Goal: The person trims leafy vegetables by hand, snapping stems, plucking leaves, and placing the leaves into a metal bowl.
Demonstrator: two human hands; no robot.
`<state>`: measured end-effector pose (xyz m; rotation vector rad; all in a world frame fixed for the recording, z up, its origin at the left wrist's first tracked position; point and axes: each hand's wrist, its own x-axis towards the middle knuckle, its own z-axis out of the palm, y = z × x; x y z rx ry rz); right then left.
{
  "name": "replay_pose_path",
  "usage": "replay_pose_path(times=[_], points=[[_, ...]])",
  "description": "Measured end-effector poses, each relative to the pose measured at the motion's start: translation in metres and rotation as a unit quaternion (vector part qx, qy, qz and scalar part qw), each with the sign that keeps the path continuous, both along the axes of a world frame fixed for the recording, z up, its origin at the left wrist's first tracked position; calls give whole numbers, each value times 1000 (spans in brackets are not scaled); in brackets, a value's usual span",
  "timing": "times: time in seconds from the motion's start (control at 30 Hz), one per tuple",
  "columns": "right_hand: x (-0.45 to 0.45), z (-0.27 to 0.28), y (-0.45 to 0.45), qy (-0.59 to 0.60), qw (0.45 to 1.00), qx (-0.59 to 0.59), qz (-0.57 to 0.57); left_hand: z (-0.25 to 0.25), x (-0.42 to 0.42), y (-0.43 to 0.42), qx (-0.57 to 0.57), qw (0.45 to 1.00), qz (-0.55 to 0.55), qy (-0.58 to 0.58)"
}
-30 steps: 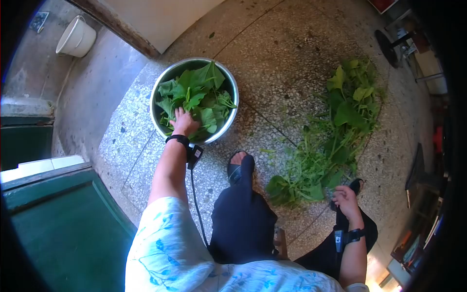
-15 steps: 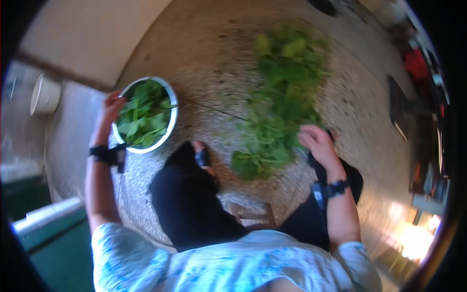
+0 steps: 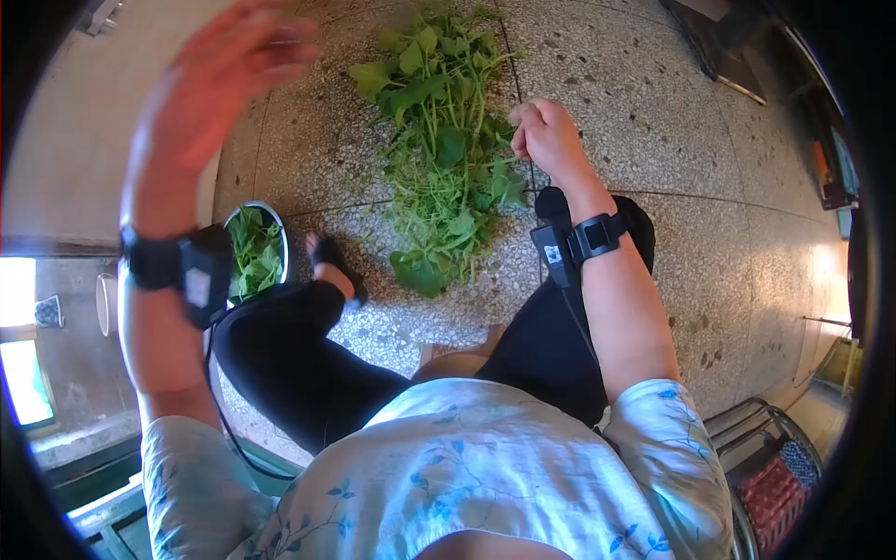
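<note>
My left hand (image 3: 219, 89) is raised at the upper left, close to the camera and smeared by motion. Its fingers are too blurred to show whether they are open or closed. My right hand (image 3: 551, 138) is over the floor, just right of a long heap of leafy green stems (image 3: 443, 140). Its fingers are curled closed, and whatever may be inside them is hidden. Below my left hand, a light-rimmed round tub (image 3: 284, 245) holds picked green leaves (image 3: 252, 257). My left forearm and knee cover part of the tub.
Speckled floor tiles (image 3: 709, 177) surround the heap. My sandalled foot (image 3: 336, 268) is between the tub and the greens. A metal-framed chair (image 3: 770, 420) stands at the lower right. Wires run from the wrist straps (image 3: 600, 236) on my arms.
My left hand has left the tub's rim and risen up and closer to the camera. The view has shifted, with the heap and tub sitting differently. My right hand stays curled beside the greens.
</note>
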<state>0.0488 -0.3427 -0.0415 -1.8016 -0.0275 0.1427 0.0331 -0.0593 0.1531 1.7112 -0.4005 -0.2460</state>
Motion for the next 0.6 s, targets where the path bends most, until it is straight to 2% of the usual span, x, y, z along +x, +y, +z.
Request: replay_pose_path(times=[0.1, 0.23, 0.3, 0.33, 0.37, 0.43, 0.47, 0.53, 0.6], points=[[-9, 13, -1, 17, 998, 47, -49, -53, 19, -40, 56, 997, -18, 51], [-3, 6, -1, -6, 996, 64, -59, -158, 51, -56, 114, 969, 15, 219], [-1, -6, 2, -82, 995, 46, -42, -237, 77, -41, 260, 944, 15, 201], [-2, -8, 5, -97, 994, 36, -34, -311, 99, -17, 366, 917, 11, 156], [-6, -9, 6, -109, 993, 26, -26, -306, 87, -29, 441, 893, 32, 80], [-10, -12, 9, -111, 992, 52, -1, -393, 101, 3, 564, 825, -31, -12], [-12, -10, 10, -90, 994, 70, 5, -407, 99, 4, 558, 830, -31, 7], [-15, -2, 10, -56, 995, 73, 22, -470, 87, 11, 441, 895, 66, 8], [-14, -6, 10, -57, 996, 63, 31, -499, 99, -1, 318, 934, 160, -17]])
